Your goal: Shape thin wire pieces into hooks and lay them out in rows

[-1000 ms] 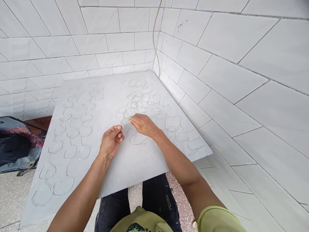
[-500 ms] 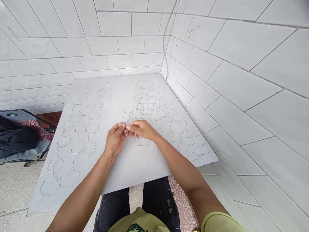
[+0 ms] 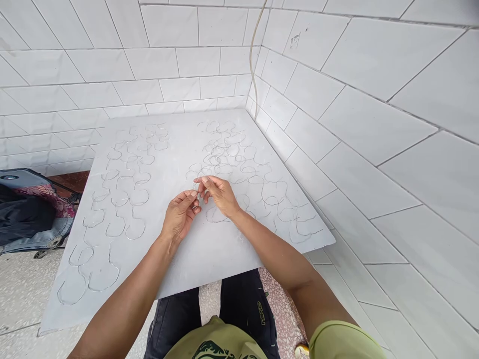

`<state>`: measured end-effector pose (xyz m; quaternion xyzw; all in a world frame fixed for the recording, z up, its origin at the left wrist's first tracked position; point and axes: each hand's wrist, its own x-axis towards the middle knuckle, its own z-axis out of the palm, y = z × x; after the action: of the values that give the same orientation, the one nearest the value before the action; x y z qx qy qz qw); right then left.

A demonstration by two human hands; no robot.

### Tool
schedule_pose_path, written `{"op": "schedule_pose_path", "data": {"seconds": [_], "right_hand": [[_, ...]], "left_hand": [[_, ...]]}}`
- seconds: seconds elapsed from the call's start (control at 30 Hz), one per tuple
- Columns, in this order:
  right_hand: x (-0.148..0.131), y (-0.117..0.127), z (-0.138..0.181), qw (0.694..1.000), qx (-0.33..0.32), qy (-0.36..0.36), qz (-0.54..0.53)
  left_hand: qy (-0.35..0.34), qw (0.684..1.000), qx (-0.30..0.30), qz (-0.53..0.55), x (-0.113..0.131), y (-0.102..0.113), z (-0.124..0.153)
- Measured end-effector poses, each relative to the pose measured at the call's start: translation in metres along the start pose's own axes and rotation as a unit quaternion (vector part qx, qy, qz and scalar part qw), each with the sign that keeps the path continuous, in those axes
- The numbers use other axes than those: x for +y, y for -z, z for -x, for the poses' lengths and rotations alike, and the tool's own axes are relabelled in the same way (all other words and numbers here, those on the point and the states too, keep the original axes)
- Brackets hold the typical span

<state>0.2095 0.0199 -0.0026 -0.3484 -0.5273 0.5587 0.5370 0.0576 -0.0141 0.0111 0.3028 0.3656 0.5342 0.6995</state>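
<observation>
My left hand is pinched, thumb against fingers, on a thin curved wire above the middle of the board. Beside it, my right hand has its thumb and forefinger closed on the same wire, a little farther from me. Much of the wire is hidden by the fingers. Bent wire pieces with hooked ends lie in rough columns to the left of my hands. On the right, more curved wires overlap in a loose tangle, partly behind my right hand.
The pale grey board reaches over my lap and back to the white tiled wall. A thin cable hangs in the corner. At the left stands a folding chair with a dark cloth on it.
My right hand has shifted up and slightly away from my left fingertips, showing a bit of wire between them. My left hand has stayed nearly still. The view has tilted a little.
</observation>
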Motion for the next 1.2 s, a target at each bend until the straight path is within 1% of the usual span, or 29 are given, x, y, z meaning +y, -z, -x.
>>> {"op": "schedule_pose_path", "data": {"seconds": [0.13, 0.23, 0.33, 0.43, 0.6, 0.7, 0.87, 1.0, 1.1, 1.2], "right_hand": [[-0.005, 0.005, 0.001, 0.999, -0.023, 0.016, 0.040], [-0.011, 0.011, 0.001, 0.997, -0.052, 0.024, 0.048], [-0.014, 0.015, 0.001, 0.997, -0.063, 0.020, 0.051], [-0.016, 0.015, 0.000, 0.998, -0.058, 0.000, 0.034], [-0.011, 0.010, 0.000, 0.999, -0.039, -0.026, -0.017], [-0.007, 0.009, -0.001, 0.999, -0.020, -0.040, -0.018], [-0.005, 0.011, -0.003, 0.999, -0.006, -0.035, -0.003], [-0.009, 0.016, -0.004, 0.998, -0.040, -0.046, 0.003], [-0.012, 0.018, -0.003, 0.996, -0.070, -0.057, 0.008], [-0.014, 0.022, -0.003, 0.994, -0.093, -0.053, 0.019]], "left_hand": [[0.011, 1.000, -0.010, -0.010, 0.002, 0.002, 0.000], [0.019, 1.000, -0.016, -0.019, 0.003, 0.003, 0.000], [0.033, 0.999, -0.029, -0.031, 0.003, 0.003, 0.000], [0.032, 0.998, -0.038, -0.034, 0.002, 0.002, 0.000], [0.014, 0.999, -0.028, -0.023, 0.000, 0.003, -0.002], [0.016, 0.999, -0.028, -0.033, 0.000, 0.004, -0.002], [0.029, 0.995, -0.061, -0.078, -0.001, 0.003, 0.000], [0.028, 0.991, -0.085, -0.100, -0.002, 0.003, 0.001], [0.026, 0.990, -0.087, -0.105, -0.003, 0.003, 0.001], [0.039, 0.990, -0.085, -0.106, -0.001, 0.003, 0.000]]}}
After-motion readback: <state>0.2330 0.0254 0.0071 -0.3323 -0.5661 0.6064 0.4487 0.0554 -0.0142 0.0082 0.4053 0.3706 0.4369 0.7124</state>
